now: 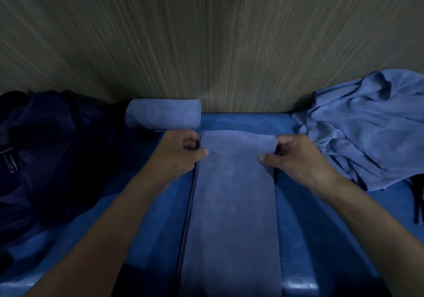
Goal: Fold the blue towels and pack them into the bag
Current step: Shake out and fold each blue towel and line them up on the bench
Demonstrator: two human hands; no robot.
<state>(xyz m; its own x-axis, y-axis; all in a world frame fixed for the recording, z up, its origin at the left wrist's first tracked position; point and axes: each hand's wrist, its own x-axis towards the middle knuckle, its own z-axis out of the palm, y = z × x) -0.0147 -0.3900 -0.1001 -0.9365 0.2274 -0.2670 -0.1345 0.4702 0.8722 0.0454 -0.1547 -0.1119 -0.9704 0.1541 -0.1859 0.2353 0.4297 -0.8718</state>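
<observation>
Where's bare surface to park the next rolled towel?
Free: the strip of blue surface by the wall, between rolled towel and towel pile. Crowded: bag fills the left, pile the right, long towel, left hand, right hand the middle.

Blue surface [298, 216]: towel strip [231, 216] centre, rolled towel [161, 114] behind, towel heap [367, 131] right, dark bag [46, 147] left.
</observation>
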